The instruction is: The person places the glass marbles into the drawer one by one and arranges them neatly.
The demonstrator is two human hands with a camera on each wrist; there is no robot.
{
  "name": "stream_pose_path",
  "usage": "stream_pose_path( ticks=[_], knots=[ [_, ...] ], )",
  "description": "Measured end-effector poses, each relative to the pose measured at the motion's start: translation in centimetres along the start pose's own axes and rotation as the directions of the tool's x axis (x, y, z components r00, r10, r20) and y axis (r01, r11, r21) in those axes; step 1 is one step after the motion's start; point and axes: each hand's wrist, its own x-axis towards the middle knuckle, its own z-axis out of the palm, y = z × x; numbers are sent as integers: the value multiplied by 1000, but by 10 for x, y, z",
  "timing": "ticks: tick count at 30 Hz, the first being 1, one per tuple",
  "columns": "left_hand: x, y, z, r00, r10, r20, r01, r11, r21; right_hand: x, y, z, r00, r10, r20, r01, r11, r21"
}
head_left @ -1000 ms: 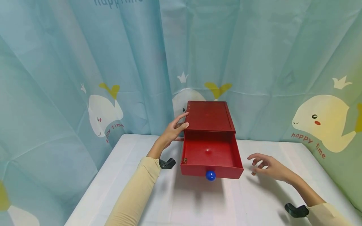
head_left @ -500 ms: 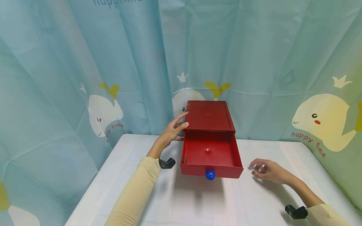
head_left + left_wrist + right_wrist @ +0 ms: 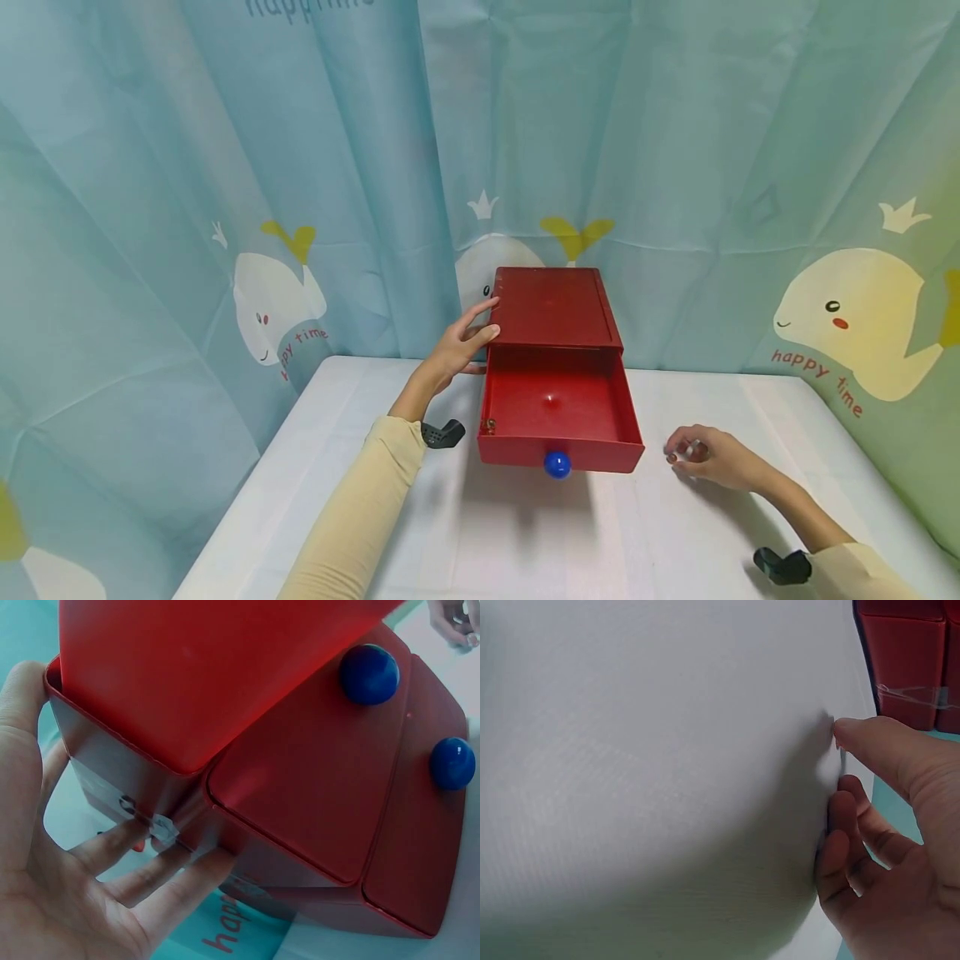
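A red drawer cabinet (image 3: 557, 308) stands at the back of the table with its top drawer (image 3: 552, 408) pulled out. The left hand (image 3: 456, 348) rests against the cabinet's left side, thumb and forefinger at the top edge. Its fingers lie spread and nearly straight along the side wall in the left wrist view. A few tiny brass-coloured pieces (image 3: 489, 426) sit in the drawer's front left corner. To the right of the drawer, low over the table, the right hand (image 3: 716, 458) has curled fingers and seems to pinch a tiny reddish-brown thing (image 3: 671, 457), mostly hidden by the thumb.
The open drawer juts toward the person, with a blue knob (image 3: 557, 465) on its front. Two shut drawers below carry blue knobs (image 3: 370, 674) too. A whale-print curtain (image 3: 675, 167) hangs close behind the white table (image 3: 540, 542).
The right hand has come down a little toward the table, and its thumb and fingers have drawn together. The left hand, cabinet and drawer stay in place.
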Motion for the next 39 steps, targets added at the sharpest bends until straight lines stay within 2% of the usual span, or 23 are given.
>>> stream_pose_path(
  ticks=[15,31,34,39],
  knots=[
    [-1,1,-1,1000,0,1,0,1000,-5,1,-4,3,999,52,-15,-53,997,-50],
    [-1,0,-1,1000,1,7,-1,1000,-20,2,-7,1,999,42,-8,-42,998,-43],
    [-1,0,-1,1000,5,9,-5,1000,-17,3,-7,-2,1000,19,13,-19,999,-39],
    [0,-2,-1,1000,5,10,-5,1000,-16,4,-8,-7,997,-66,33,67,997,-24]
  ],
)
